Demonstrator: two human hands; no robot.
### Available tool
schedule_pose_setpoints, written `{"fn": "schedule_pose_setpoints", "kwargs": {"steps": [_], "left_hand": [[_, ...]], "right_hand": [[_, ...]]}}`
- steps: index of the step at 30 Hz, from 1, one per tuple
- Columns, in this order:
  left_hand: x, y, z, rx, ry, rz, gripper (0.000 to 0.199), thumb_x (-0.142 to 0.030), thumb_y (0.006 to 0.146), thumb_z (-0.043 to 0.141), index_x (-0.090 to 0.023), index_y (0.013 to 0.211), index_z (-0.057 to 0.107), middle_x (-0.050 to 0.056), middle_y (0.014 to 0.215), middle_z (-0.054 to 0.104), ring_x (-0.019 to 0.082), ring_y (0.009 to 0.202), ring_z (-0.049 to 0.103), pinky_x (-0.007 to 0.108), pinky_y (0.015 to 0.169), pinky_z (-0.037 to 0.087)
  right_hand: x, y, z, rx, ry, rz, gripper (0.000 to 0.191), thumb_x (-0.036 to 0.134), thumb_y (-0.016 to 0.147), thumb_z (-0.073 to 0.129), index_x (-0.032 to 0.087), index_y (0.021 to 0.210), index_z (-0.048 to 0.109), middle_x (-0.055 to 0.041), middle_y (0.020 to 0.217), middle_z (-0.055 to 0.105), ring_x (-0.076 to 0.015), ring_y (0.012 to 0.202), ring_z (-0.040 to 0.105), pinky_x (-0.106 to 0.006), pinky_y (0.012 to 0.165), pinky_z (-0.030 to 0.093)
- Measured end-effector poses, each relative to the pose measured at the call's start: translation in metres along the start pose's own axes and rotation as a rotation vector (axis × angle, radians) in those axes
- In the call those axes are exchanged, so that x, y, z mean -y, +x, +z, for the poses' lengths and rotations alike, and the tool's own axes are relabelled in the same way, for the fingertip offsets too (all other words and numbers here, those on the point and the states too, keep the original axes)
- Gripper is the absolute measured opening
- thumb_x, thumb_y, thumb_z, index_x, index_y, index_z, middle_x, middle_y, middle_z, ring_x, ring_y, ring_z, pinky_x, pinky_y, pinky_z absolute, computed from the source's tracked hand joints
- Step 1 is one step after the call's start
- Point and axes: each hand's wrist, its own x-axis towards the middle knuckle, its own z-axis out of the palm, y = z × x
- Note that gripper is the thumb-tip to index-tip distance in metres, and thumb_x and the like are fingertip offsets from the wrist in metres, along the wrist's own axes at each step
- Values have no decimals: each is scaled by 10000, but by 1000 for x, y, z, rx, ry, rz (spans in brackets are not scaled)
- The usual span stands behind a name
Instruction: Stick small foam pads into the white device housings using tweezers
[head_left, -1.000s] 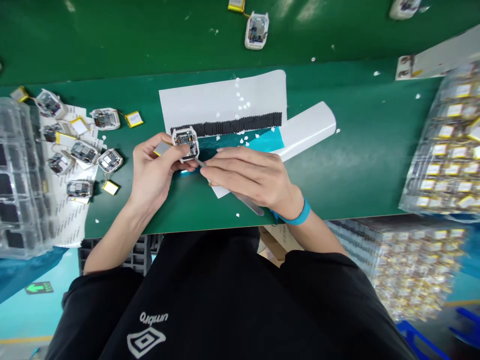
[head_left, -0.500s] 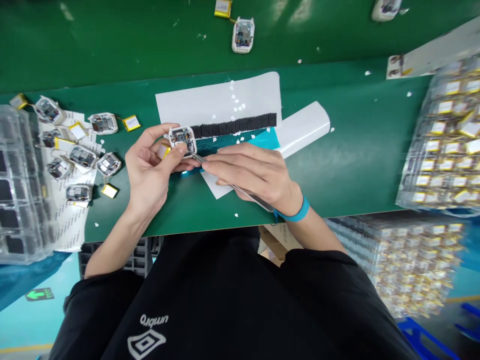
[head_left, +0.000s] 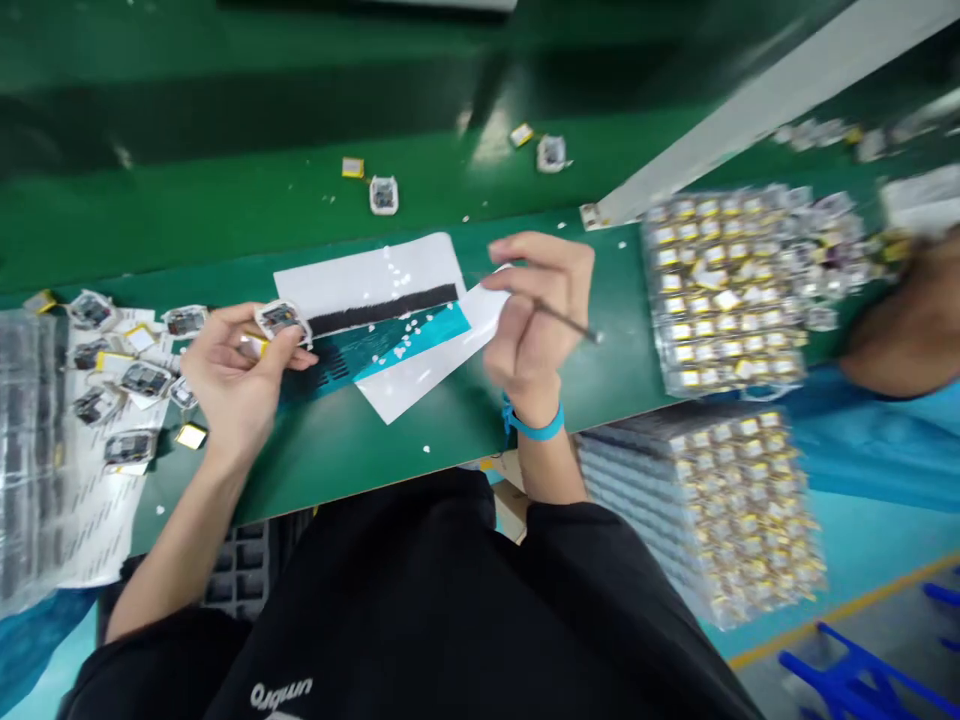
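Note:
A white watch-like housing (head_left: pixel 280 318) with a circuit board inside is held in my left hand (head_left: pixel 234 375), thumb on its lower right edge. A small yellow-edged battery (head_left: pixel 253 344) shows between the fingers of that hand. My right hand (head_left: pixel 544 310) is raised over the right end of the white sheets, well apart from the housing. Its fingers are closed around metal tweezers (head_left: pixel 568 320), partly hidden and slightly blurred. Between the hands lies a teal film (head_left: pixel 442 328) with a row of black strips (head_left: pixel 390 309) along it and small white bits scattered on top.
Several open housings with batteries (head_left: pixel 146 378) lie at the left beside a clear plastic tray (head_left: pixel 30 450). Two more housings, one here (head_left: pixel 384 196), stand at the back. A battery-filled tray (head_left: pixel 720 300) and a stack of trays (head_left: pixel 742 500) are at right, near another person's arm (head_left: pixel 904 320).
My right hand has moved from the housing up and to the right with the tweezers. My left hand still grips the housing. The view has swung right, bringing another person's arm into sight.

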Motion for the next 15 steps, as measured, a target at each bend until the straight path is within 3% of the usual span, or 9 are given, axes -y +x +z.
{"fn": "schedule_pose_setpoints", "kwargs": {"steps": [2, 4, 5, 8, 10, 11, 15], "left_hand": [[10, 39, -16, -54, 413, 186, 516, -433, 762, 868, -167, 1168, 692, -19, 742, 705, 192, 611, 753, 302, 520, 585], [19, 86, -34, -64, 589, 184, 569, -497, 776, 835, -121, 1187, 716, 38, 802, 751, 265, 727, 789, 369, 596, 578], [21, 107, -42, -88, 677, 174, 584, -554, 741, 828, -92, 1087, 739, 53, 747, 739, 303, 723, 779, 434, 629, 586], [21, 140, -54, -62, 797, 232, 558, -576, 743, 822, -62, 946, 749, 137, 897, 784, 457, 1063, 747, 668, 924, 542], [18, 126, -47, -27, 829, 353, 542, -546, 806, 784, -48, 1016, 739, 205, 1122, 775, 507, 1263, 647, 766, 1057, 443], [16, 108, -40, 28, 828, 425, 513, -524, 866, 736, -52, 1069, 734, 213, 1195, 761, 487, 1296, 633, 758, 1091, 438], [16, 5, -3, 330, 772, 720, 349, -395, 1021, 581, -146, 1217, 727, 157, 1367, 733, 344, 1385, 625, 563, 1184, 483]], "right_hand": [[-21, -3, -18, -19, -130, 211, 343, 359, 1164, 243, 267, 1187, 573, -21, 947, 686, -176, 843, 704, -365, 799, 590], [-44, -11, -30, 30, -231, 341, 468, 477, 1158, 217, 209, 1223, 595, -9, 802, 624, -185, 693, 638, -366, 743, 556], [-55, -16, -32, 108, -284, 430, 552, 562, 1141, 227, 186, 1223, 622, -12, 772, 614, -198, 698, 636, -376, 763, 549], [-78, -32, -29, 294, -354, 597, 699, 790, 949, 567, 141, 1175, 697, -30, 703, 619, -265, 712, 658, -389, 723, 530], [-85, -38, -24, 372, -366, 665, 699, 770, 838, 741, 143, 1148, 718, -61, 749, 667, -302, 780, 692, -393, 737, 538], [-87, -40, -22, 403, -365, 695, 671, 724, 826, 789, 150, 1167, 716, -70, 787, 689, -307, 817, 703, -397, 757, 549], [-94, -42, -18, 490, -325, 795, 429, 497, 977, 741, 168, 1246, 684, -80, 1108, 732, -242, 1011, 718, -438, 912, 612]]}}
